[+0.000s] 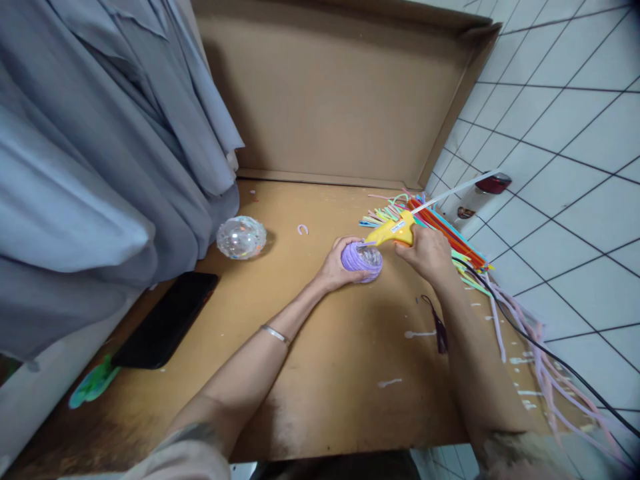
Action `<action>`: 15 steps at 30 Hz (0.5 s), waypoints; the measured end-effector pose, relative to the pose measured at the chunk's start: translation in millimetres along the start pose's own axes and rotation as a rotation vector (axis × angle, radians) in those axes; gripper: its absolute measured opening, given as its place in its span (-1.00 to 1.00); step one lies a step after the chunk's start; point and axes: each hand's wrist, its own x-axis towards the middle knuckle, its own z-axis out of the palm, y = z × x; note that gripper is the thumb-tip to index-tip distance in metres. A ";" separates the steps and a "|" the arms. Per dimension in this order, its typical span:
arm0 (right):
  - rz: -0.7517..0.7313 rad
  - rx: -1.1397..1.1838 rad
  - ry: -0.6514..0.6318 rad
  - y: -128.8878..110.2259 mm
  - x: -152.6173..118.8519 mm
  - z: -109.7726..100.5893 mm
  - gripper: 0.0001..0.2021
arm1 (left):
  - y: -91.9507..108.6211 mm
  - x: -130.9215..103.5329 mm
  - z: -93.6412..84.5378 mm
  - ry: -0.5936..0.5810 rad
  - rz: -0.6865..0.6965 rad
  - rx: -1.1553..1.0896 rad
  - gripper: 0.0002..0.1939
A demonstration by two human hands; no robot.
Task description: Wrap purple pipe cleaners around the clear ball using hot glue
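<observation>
My left hand (340, 267) is wrapped round a clear ball partly covered with rows of purple pipe cleaner (361, 265). A bare, see-through patch shows on the ball's upper right side. In my right hand (431, 253) is a yellow hot glue gun (391, 231), with a long glue stick (450, 192) sticking out of its back. The gun's nozzle is at the ball's top edge, close to my left fingers; whether it touches cannot be made out. A second clear ball (242, 237) with coloured specks lies to the left.
Bundled coloured pipe cleaners (440, 227) and a bottle (475, 200) stand by the tiled wall. A black cord (550, 350) runs down the right. A black phone (167, 320) lies left, beside a grey curtain (115, 147). A cardboard panel (340, 93) closes off the back.
</observation>
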 end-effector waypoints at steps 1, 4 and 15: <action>0.004 -0.004 0.002 -0.4 0.2 0.6 -0.69 | 0.0 0.1 0.0 0.000 0.002 0.001 -0.25; 0.011 -0.010 0.005 -1.6 0.9 2.1 -0.68 | 0.5 0.5 0.1 0.005 0.002 0.006 -0.25; -0.001 0.005 -0.009 0.6 -0.1 -2.9 -0.73 | 0.7 0.5 -0.7 -0.004 -0.005 0.016 -0.25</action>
